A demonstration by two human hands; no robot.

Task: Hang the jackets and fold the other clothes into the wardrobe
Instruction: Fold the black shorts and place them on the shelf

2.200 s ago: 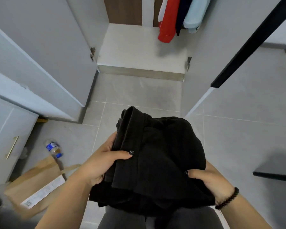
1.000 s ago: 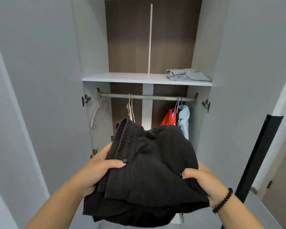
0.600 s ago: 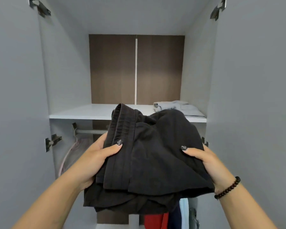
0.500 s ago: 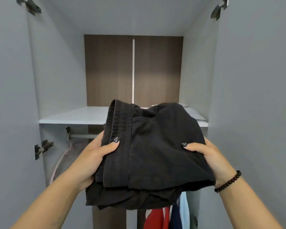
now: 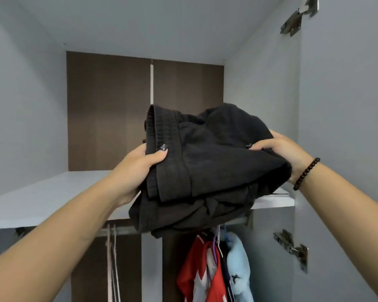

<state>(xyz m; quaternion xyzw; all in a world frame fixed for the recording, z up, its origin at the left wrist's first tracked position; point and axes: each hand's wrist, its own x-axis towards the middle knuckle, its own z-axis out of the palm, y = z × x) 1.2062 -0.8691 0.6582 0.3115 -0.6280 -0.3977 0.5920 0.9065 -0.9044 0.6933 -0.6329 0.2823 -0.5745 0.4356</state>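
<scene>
Both hands (image 5: 138,171) (image 5: 286,153) grip folded black garment (image 5: 210,171) over shelf (image 5: 44,199); hung jackets (image 5: 205,273) below

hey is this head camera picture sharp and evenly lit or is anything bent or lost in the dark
Head view: mostly sharp, soft even light, no glare; the wide lens bows the shelf and the wardrobe walls; the folded black garment held by the left hand and right hand loses its lower folds in shadow.

Both forearms reach up from the lower corners toward frame centre. Left hand (image 5: 133,171) and right hand (image 5: 286,152) grip opposite sides of a folded black cloth garment (image 5: 205,171), thumbs on top.
</scene>
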